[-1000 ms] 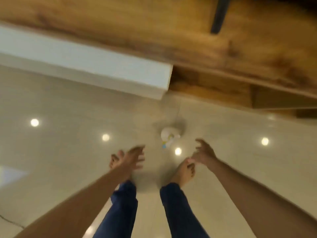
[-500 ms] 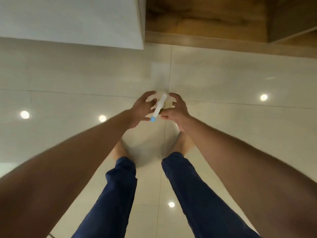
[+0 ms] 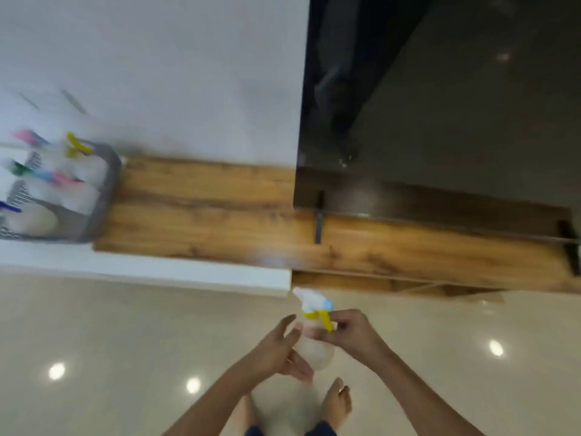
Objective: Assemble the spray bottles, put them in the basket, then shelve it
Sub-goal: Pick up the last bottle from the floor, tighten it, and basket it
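Note:
A translucent spray bottle [image 3: 316, 352] with a white, blue and yellow trigger head [image 3: 316, 305] is held upright in front of me, above the tiled floor. My right hand [image 3: 353, 333] grips its neck just under the trigger. My left hand [image 3: 278, 350] cups the bottle's body from the left with fingers spread. At the far left a grey basket [image 3: 103, 196] stands on a white ledge, holding several spray bottles [image 3: 78, 184] with pink, yellow, green and blue heads. The picture is blurred.
A wooden shelf board [image 3: 220, 215] runs from the basket to the right edge, with dark brackets [image 3: 319, 221]. Behind it are a white wall [image 3: 173, 73] and a dark glossy panel [image 3: 456, 105]. My bare feet [image 3: 338, 404] stand on the shiny floor.
The bottle has been lifted off the floor with both hands. My head has risen, bringing the basket, ledge and wooden shelf into view.

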